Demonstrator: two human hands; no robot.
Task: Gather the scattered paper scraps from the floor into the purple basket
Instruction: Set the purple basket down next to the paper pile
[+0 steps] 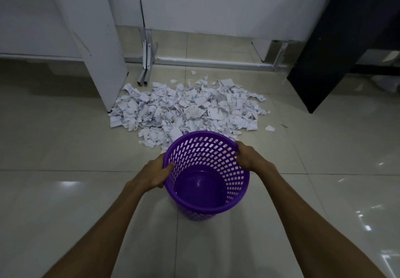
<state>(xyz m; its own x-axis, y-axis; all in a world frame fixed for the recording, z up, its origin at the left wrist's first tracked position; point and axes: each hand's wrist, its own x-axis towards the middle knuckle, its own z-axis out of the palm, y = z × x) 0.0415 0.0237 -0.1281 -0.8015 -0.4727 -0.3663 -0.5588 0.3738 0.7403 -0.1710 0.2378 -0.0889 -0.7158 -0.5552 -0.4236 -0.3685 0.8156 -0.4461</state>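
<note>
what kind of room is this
Probably an office or classroom: glossy tiled floor, white desk panels on metal frame legs, and a heap of torn printed paper scraps beyond the purple basket.

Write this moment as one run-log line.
hands: left hand and right hand grip basket rim | basket: empty | scraps: piled on floor

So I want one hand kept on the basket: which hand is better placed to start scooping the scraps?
Probably right: the right hand grips the purple basket rim farther forward, nearer the paper scraps. The left hand can steady it.
</note>
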